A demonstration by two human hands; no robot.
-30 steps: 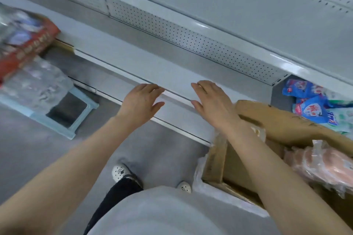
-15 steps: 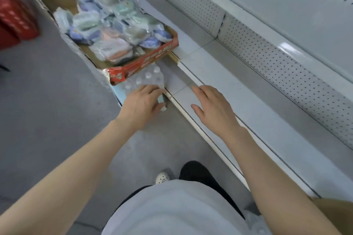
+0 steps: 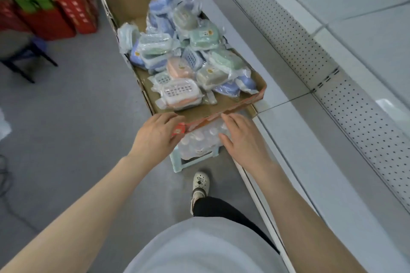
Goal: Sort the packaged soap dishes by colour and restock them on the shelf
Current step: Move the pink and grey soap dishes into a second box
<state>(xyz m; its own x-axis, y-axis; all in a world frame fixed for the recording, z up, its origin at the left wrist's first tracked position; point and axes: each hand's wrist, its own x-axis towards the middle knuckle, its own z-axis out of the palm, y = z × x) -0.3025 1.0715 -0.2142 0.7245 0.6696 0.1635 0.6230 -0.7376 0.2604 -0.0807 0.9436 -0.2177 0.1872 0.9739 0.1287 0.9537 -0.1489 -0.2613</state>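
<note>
An open cardboard box (image 3: 204, 113) holds a heap of packaged soap dishes (image 3: 188, 62) in blue, green and pink, each in clear wrap. The box sits on a pack of water bottles (image 3: 199, 139) on a pale blue stool (image 3: 188, 164). My left hand (image 3: 155, 137) is at the box's near left corner, its fingers against the red-printed rim. My right hand (image 3: 241, 137) hovers with straight fingers over the near rim and the bottle pack. Neither hand holds a soap dish. The white shelf (image 3: 310, 128) runs along the right, bare.
Red and green cartons (image 3: 44, 6) are stacked at the back left beside a dark stool (image 3: 24, 55). Grey floor lies to the left. My white shoe (image 3: 199, 184) stands just behind the pale blue stool.
My view has swung left from the shelf front to the box of soap dishes. Both hands have moved from the shelf edge to the box's near rim.
</note>
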